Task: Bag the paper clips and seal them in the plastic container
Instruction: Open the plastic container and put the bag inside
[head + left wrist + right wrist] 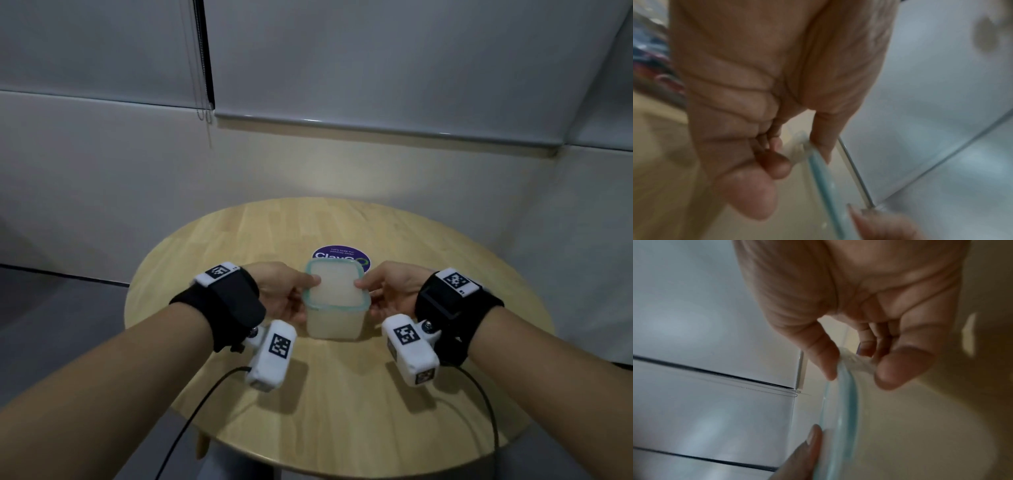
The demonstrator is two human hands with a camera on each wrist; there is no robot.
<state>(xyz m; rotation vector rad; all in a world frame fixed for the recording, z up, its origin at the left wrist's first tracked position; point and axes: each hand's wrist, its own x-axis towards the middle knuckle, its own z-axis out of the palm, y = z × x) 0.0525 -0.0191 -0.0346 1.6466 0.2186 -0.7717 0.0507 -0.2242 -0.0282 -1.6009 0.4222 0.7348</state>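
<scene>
Here the left hand (281, 291) and right hand (390, 291) grip opposite sides of the container (335, 320), thumbs pressing on its lid (337, 286) and fingers curled under the teal rim. Between both palms it stands on the round table (342, 404), with a purple sticker (337, 256) just beyond the fingertips.
</scene>
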